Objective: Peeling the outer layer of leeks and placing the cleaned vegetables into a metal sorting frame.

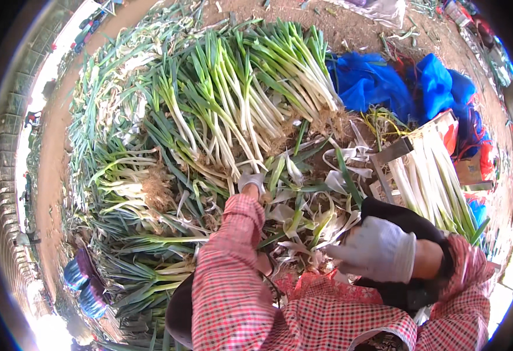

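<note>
My left hand [251,182], in a pale glove, reaches forward to the root ends of a row of green onions [242,123]. Its fingers, partly hidden, seem closed round the white end of one stalk. Closer to me on the right, my gloved right hand [379,248] is held over my dark-clad knee. Its fingers are curled and a little blurred; whatever they hold, if anything, cannot be made out. Peeled outer leaves [303,219] lie strewn between the hands. Cleaned green onions [434,175] rest in a metal-edged frame [395,151] at right.
Blue mesh bags [370,82] lie at the far right, near a cardboard box [470,171]. Leafy trimmings [122,76] heap up at the far left. More rooted green onions [130,187] and loose leaves lie on my left. Brown soil [350,29] shows beyond the row.
</note>
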Available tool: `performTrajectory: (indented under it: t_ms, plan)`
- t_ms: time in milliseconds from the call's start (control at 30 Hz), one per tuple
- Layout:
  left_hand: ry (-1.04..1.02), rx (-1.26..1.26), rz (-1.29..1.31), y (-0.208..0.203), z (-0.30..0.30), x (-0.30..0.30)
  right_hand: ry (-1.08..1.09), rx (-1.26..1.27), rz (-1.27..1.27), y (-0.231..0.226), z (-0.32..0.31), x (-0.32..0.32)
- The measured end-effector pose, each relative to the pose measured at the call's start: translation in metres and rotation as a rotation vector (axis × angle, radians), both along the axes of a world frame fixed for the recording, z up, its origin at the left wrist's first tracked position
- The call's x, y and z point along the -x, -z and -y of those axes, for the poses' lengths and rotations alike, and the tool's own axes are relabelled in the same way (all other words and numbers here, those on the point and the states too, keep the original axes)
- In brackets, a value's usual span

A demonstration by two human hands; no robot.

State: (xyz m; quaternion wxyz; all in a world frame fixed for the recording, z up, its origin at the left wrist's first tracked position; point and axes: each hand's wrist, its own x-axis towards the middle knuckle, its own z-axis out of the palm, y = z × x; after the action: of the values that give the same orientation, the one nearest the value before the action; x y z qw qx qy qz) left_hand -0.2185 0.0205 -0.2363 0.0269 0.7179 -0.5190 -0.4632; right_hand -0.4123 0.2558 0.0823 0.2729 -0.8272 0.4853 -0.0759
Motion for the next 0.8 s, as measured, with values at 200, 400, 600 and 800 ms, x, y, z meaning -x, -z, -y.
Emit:
performTrajectory:
  t_ms: [200, 400, 600, 800]
  plan:
    - [0.260, -0.489, -0.926, -0.168, -0.106, 0.009, 0.900, -0.120, 0.465, 0.042, 0.076, 0.013]
    - [0.582, -0.615, -1.156, -0.230, -0.242, -0.018, 0.903, -0.253, 0.606, 0.054, 0.111, -0.053]
    - [0.289, -0.096, -1.031, -0.264, -0.112, -0.047, 0.833, -0.350, 0.737, 0.042, 0.098, -0.095]
    - [-0.312, 0.294, -1.055, -0.283, -0.065, -0.066, 0.740, -0.275, 0.654, 0.028, 0.068, -0.142]
